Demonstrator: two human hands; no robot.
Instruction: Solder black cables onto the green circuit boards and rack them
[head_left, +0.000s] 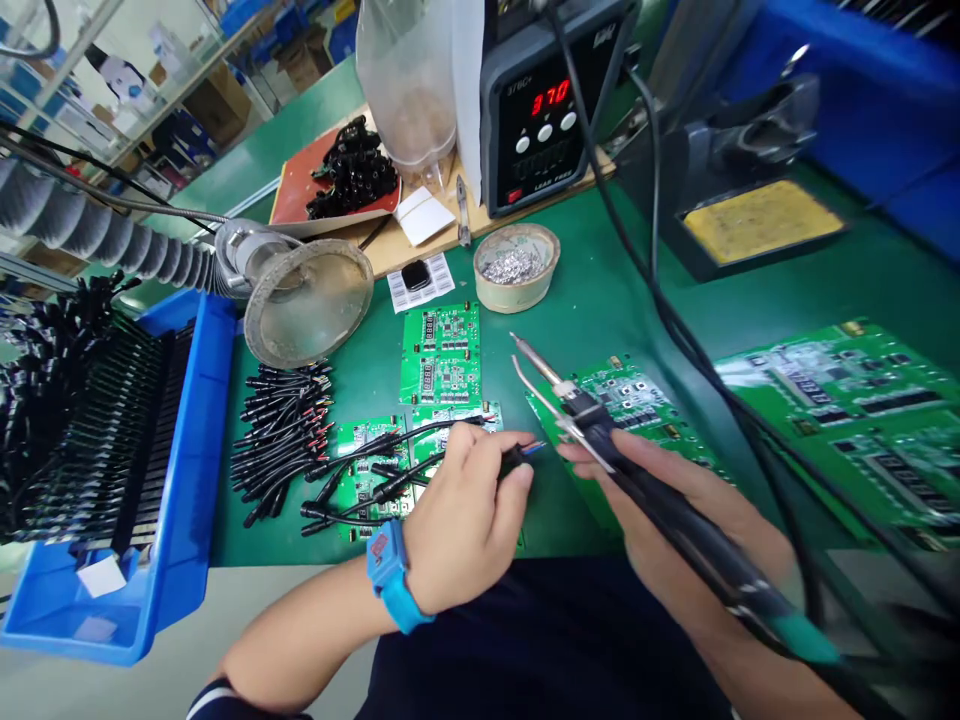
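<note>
My left hand (469, 505), with a blue band at the wrist, pinches a black cable (514, 459) whose thin coloured wire ends point right. My right hand (675, 500) is wrapped round a black soldering iron (637, 480); its metal tip points up and left, above the wire ends and apart from them. A thin curved metal tube runs beside the tip. Green circuit boards (441, 370) lie beyond and under my left hand, with several black cables across the lower ones. Another green board (637, 400) lies partly behind the iron.
A bundle of black cables (281, 440) lies left, beside a blue bin (180, 480). A round fume hood (309, 300), a solder-scrap bowl (517, 285) and a station (559, 110) showing 370 stand behind. Right are a sponge stand (761, 225), more boards (847, 400) and hanging cords.
</note>
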